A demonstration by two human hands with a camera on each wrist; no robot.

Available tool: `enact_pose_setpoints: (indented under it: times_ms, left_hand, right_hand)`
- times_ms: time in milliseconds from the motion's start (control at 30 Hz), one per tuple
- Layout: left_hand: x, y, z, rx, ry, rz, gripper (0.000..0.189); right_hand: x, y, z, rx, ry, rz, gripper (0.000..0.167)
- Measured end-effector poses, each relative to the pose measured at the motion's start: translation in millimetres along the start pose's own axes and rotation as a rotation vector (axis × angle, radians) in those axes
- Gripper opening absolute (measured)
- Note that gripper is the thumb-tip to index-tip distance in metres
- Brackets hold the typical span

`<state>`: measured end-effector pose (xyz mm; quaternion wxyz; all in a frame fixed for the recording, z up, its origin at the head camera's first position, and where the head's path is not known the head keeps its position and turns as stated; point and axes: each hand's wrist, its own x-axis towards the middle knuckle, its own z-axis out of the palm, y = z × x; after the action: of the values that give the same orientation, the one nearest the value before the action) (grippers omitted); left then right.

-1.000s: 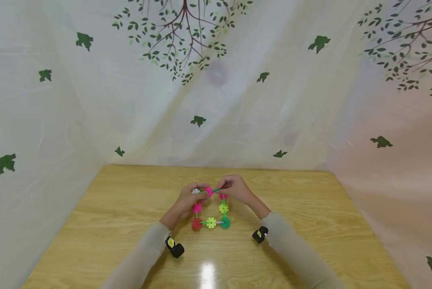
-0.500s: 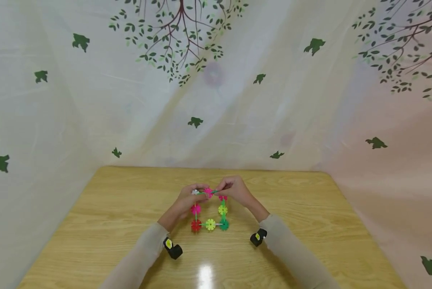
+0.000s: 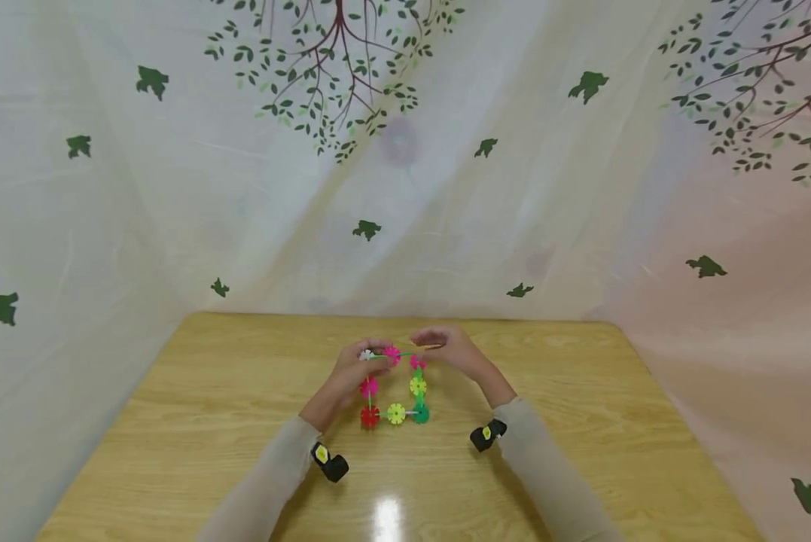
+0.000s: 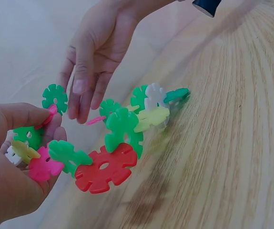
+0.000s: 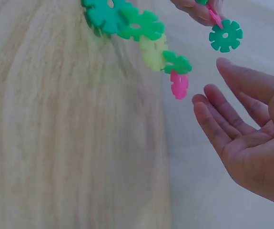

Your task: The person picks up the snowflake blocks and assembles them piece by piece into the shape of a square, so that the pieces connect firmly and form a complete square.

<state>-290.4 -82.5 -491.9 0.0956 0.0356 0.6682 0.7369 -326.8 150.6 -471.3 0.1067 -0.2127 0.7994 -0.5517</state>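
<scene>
A chain of interlocking snowflake discs forms a nearly square loop. My left hand (image 3: 347,374) holds its far left part, thumb and finger pinching a pink disc (image 4: 51,114). From that disc sticks out a green disc (image 5: 226,36), one loose end of the chain. The other end is a pink disc (image 5: 179,86), apart from the green one in the right wrist view. My right hand (image 3: 454,354) is beside these two ends, fingers spread and nothing in them. A red disc (image 4: 106,168) marks the near left corner, a dark green disc (image 3: 421,413) the near right one.
The wooden table (image 3: 242,421) carries the near side of the loop. Behind it hangs a pale cloth (image 3: 276,226) printed with leaves and branches. Each wrist wears a small black camera, such as the right one (image 3: 488,435).
My right hand has let go of the green end disc and moved slightly right, its fingers opening. My left hand keeps its pinch; the loop has shifted only slightly.
</scene>
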Motion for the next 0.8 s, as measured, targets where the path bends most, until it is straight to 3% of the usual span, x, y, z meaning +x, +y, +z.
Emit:
enact_pose_setpoints:
  times_ms: [167,433,600,800]
  left_hand:
    - [4.6,-2.0,-2.7,-0.014,0.021,-0.001,0.04]
    - [5.8,-0.4,-4.2,-0.014,0.027,0.014,0.037]
    - [6.8,0.1,-5.4,0.023,0.029,0.032,0.038]
    - [6.0,-2.8,-9.6,0.049,0.042,0.046,0.037]
  right_hand:
    - [1.7,7.2,1.2,-0.019,0.066,0.047,0.033]
    - [-1.4,8.0,11.5,0.047,0.127,0.224,0.029]
    - [-3.7,6.4,12.5,0.147,0.212,0.193,0.024]
    - [-8.1,-1.1,15.7,0.167,0.189,0.078,0.027]
